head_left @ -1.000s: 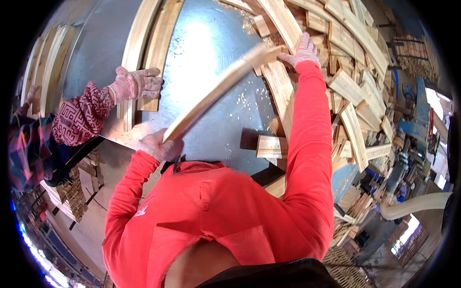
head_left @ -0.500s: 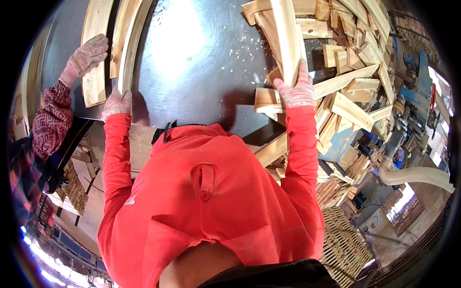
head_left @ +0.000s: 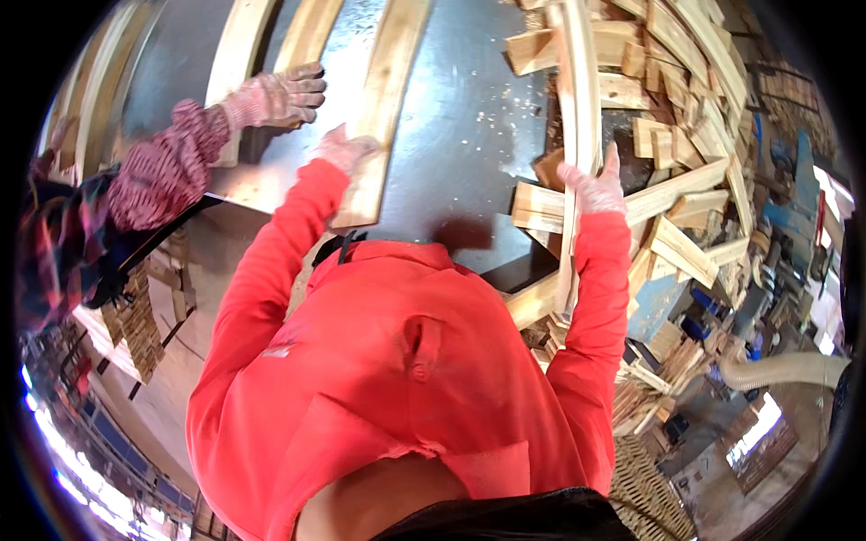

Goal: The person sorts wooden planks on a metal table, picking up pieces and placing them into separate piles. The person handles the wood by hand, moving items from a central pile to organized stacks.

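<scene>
My left hand [head_left: 345, 150], in a pale work glove, is at the near part of a long flat wooden board [head_left: 390, 90] on the dark metal table. Its thumb lies over the board's face and its other fingers are partly hidden at the left edge. My right hand [head_left: 595, 187], gloved too, grips a long narrow wooden strip [head_left: 582, 81] at the table's right side, thumb to its left and fingers to its right. The strip runs down past the hand toward my body. Under the strip, a short wood piece [head_left: 538, 207] sticks out to the left.
A co-worker's gloved hand [head_left: 275, 97] reaches in from the left over another board [head_left: 309, 32]. More boards [head_left: 236, 54] lie farther left. A heap of wood offcuts [head_left: 681, 144] covers the right side. Sawdust specks dot the metal table [head_left: 451, 135]. A ribbed hose [head_left: 785, 371] is at far right.
My left hand has moved right, and its board now lies flat. The strip at my right hand now shows narrower and reaches below the hand. The co-worker's hand has come farther right.
</scene>
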{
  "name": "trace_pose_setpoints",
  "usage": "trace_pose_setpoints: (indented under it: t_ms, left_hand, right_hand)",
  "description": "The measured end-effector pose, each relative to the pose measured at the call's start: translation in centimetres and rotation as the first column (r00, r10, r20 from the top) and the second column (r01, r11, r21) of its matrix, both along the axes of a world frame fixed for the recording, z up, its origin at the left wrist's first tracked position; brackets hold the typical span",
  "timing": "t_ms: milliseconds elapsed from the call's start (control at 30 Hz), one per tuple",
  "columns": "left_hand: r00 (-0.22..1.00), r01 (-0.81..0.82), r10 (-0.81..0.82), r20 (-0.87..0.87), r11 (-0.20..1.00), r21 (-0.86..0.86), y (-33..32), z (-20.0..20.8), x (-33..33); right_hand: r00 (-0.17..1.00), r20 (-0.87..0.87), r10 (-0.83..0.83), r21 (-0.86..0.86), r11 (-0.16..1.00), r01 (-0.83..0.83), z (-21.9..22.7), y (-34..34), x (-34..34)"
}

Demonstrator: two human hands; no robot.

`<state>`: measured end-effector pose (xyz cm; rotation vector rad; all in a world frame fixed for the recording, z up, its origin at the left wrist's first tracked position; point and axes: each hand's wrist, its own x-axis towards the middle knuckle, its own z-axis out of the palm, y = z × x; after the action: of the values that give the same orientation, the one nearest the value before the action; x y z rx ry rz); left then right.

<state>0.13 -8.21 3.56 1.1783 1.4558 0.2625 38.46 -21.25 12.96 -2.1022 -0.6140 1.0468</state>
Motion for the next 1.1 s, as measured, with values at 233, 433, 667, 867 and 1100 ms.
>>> trace_pose_setpoints:
  t_ms: [233, 433, 667, 867, 1100]
  left_hand:
    - [0.982, 0.144, -0.163, 0.094, 0.973, 0.178, -0.9, 1.1, 4.9]
    - [0.868, 0.261, -0.159, 0.470, 0.952, -0.160, -1.4, -0.6, 2.7]
    - [0.982, 0.176, -0.177, -0.059, 0.984, -0.021, -1.4, -2.2, 10.7]
    - [0.978, 0.084, -0.061, -0.202, 0.991, 0.105, -2.2, 0.8, 13.7]
    - [0.918, 0.177, -0.034, -0.395, 0.926, 0.332, -0.6, -1.2, 15.3]
  right_hand:
    - [0.989, -0.134, -0.069, 0.239, 0.966, 0.100, -13.3, 15.0, -13.0]
    - [0.962, 0.027, 0.272, -0.133, 0.955, -0.266, -6.7, 11.6, -14.3]
    - [0.872, -0.058, 0.486, -0.319, 0.819, -0.477, -0.7, 5.9, -9.7]
    - [0.870, -0.306, 0.387, 0.073, 0.920, -0.384, -5.3, 2.7, -8.7]
    - [0.826, -0.432, 0.362, 0.221, 0.930, -0.293, -6.7, 2.3, -11.4]
